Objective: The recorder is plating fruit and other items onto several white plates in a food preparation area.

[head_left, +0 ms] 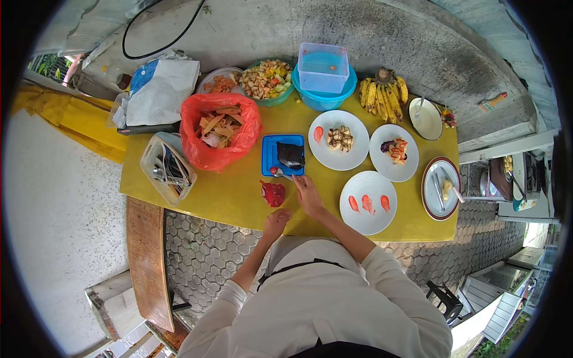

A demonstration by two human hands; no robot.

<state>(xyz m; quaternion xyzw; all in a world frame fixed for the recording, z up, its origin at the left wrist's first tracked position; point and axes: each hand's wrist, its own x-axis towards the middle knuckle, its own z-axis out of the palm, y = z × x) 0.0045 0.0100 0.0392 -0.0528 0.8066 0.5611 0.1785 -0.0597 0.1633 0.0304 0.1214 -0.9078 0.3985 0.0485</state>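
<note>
My right hand (309, 195) grips the handle of a metal spoon (284, 175), whose bowl carries red sauce over the near edge of a blue plastic tray (270, 154). On that tray lies a dark plastic packet (291, 155). Just nearer sits a small bag of red sauce (273, 193). My left hand (276, 221) is loosely curled at the table's near edge; whether it holds anything is unclear. To the right, a white plate (368, 223) bears several red smears. Beyond it are a plate with sauce-striped banana pieces (340, 138) and a plate with topped food (394, 152).
A red plastic bag of peels (219, 152) and a cutlery basket (168, 174) stand left. Behind are a bowl of chopped fruit (266, 80), stacked blue tubs (323, 96) and bananas (382, 98). A rimmed plate with knives (441, 188) lies far right.
</note>
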